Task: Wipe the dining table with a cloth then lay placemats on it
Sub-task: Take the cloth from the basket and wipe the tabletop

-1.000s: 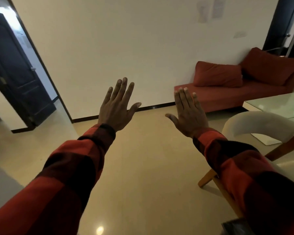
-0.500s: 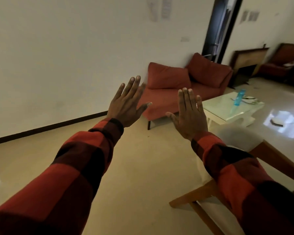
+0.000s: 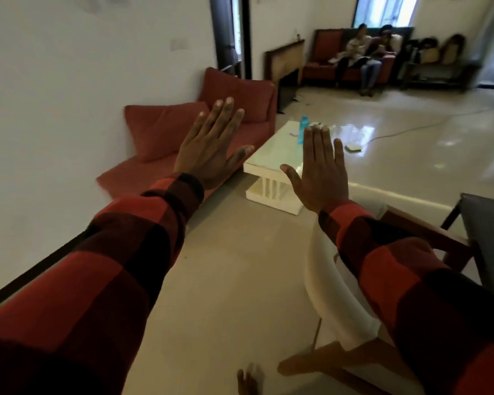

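My left hand and my right hand are both raised in front of me, backs toward the camera, fingers stretched and empty. Red-and-black checked sleeves cover both arms. A dark table corner shows at the right edge, beyond my right forearm; whether it is the dining table I cannot tell. No cloth and no placemats are in sight.
A white-seated wooden chair stands under my right arm. Ahead are a white glass-topped coffee table with a blue bottle, and a red sofa along the left wall. Two people sit on a far couch. A cable crosses the glossy floor.
The view has swung to the right: the far seating area, the people and the dark table corner have come into sight. Both hands stay raised and spread, unchanged.
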